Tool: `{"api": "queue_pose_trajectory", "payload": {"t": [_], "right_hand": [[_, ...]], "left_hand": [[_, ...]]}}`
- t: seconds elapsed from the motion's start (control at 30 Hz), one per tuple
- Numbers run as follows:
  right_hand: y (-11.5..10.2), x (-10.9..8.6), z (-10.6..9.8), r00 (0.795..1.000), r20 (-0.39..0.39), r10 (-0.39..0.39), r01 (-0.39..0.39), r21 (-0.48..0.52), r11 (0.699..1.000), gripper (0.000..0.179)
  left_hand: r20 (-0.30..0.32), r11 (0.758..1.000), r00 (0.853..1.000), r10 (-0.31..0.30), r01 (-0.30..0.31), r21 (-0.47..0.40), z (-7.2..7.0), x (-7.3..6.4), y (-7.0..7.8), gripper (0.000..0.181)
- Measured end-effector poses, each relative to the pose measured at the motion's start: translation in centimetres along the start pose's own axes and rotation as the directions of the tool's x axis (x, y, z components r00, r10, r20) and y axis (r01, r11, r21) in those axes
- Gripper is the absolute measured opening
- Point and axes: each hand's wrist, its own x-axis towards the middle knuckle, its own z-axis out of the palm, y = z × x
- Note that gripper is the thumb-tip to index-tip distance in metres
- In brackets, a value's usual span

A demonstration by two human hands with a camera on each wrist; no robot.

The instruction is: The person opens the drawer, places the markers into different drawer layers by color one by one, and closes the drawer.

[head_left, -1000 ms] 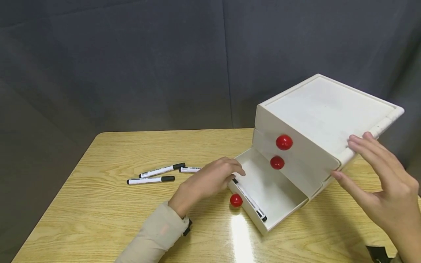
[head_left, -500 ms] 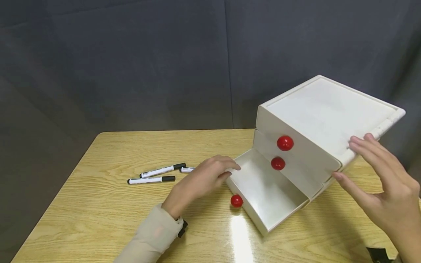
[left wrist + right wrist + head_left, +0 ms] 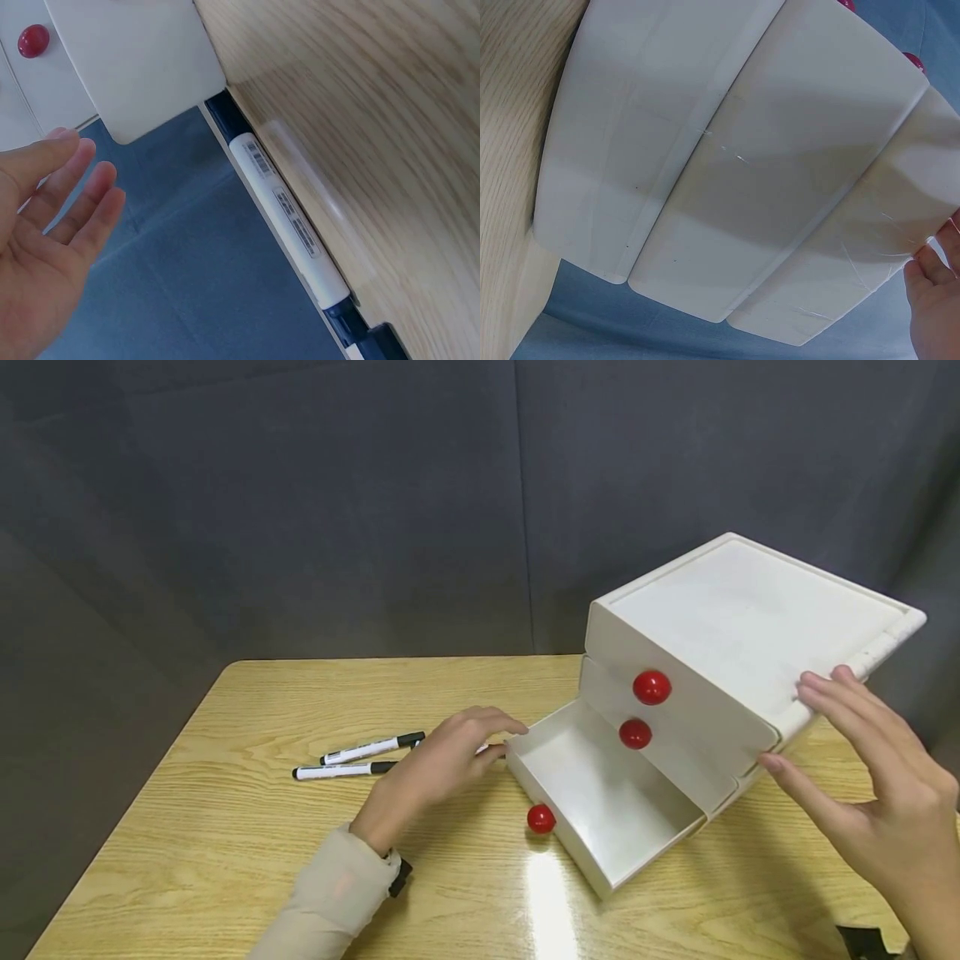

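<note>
While the right hand (image 3: pixel 885 768) rests on the white drawer unit (image 3: pixel 757 627), the left hand (image 3: pixel 442 756) is released beside the bottom drawer (image 3: pixel 600 789)

As I look down through the head view, I find the left hand's fingers stretched and relaxed, their tips near the bottom drawer's front corner; I cannot tell whether they touch it. That drawer stands pulled out to the right of this hand, its red knob (image 3: pixel 541 818) nearer the camera than the thumb. Left of the same hand, a black-capped white marker (image 3: pixel 371 748) lies just beyond a second marker (image 3: pixel 337 771) on the wooden table (image 3: pixel 225 877). A third marker (image 3: pixel 291 217) is mostly hidden behind the hand here, but my left wrist view shows it apart from the fingers.

The right hand is not clenched: I see nearly straight fingers against the unit's top edge and the thumb tip below them. Between the hands, the two upper drawers (image 3: pixel 697 703) are pushed in, with a top knob (image 3: pixel 652 687) above a middle knob (image 3: pixel 635 733), both red. Beyond both hands hangs a dark curtain (image 3: pixel 337 510).
</note>
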Motion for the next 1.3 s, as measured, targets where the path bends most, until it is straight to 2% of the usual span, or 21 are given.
{"api": "queue_pose_trajectory", "payload": {"t": [0.2, 0.53, 1.0, 1.3], "right_hand": [[0.1, 0.0, 0.1, 1.0, -0.009, -0.008, 0.008, 0.001, 1.0, 0.073], [-0.1, 0.2, 0.2, 1.0, -0.022, -0.007, 0.007, 0.009, 1.0, 0.073], [-0.1, 0.2, 0.2, 1.0, -0.025, -0.007, 0.007, 0.013, 1.0, 0.073], [-0.4, 0.3, 0.4, 0.999, -0.037, -0.008, 0.008, 0.021, 1.0, 0.072]], "left_hand": [[-0.016, 1.0, 1.0, -0.01, 0.01, -0.002, -0.3, -0.3, -0.7, 0.035], [-0.018, 0.997, 0.996, -0.082, 0.082, 0.0, -0.9, -0.8, -1.9, 0.035], [-0.022, 0.99, 0.991, -0.129, 0.13, 0.052, -0.6, -2.0, -4.6, 0.033], [0.026, 0.978, 0.978, -0.208, 0.207, 0.029, -0.5, -2.4, -6.0, 0.034]]}}
